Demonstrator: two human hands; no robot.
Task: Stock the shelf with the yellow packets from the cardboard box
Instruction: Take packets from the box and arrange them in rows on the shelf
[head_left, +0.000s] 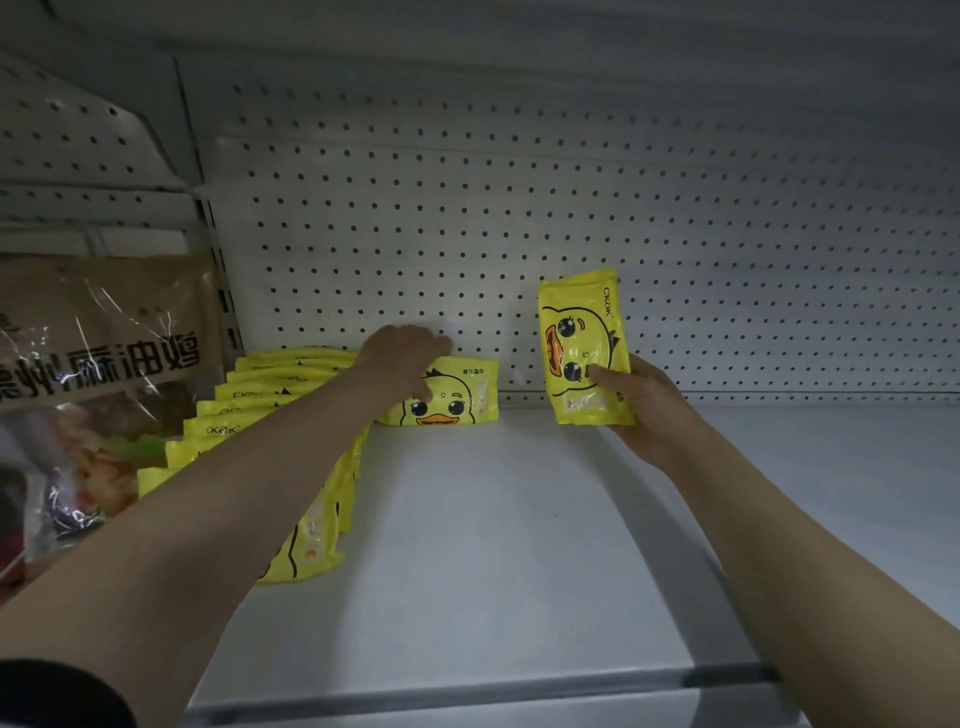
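A soft, light, slightly slick yellow packet (586, 345) stands upright in the right hand (641, 410), pinched at its lower edge. The left hand (400, 364) presses another packet (457, 400) against the far pegboard (519, 234) on the shelf (493, 545).

The shelf (519, 545) floor lies bare across the centre and right of the frame. At left a row of yellow packets (249, 410) blocks it, one packet (457, 397) leaning on the pegboard (571, 208). A brown bag (98, 332) crowds the far left.
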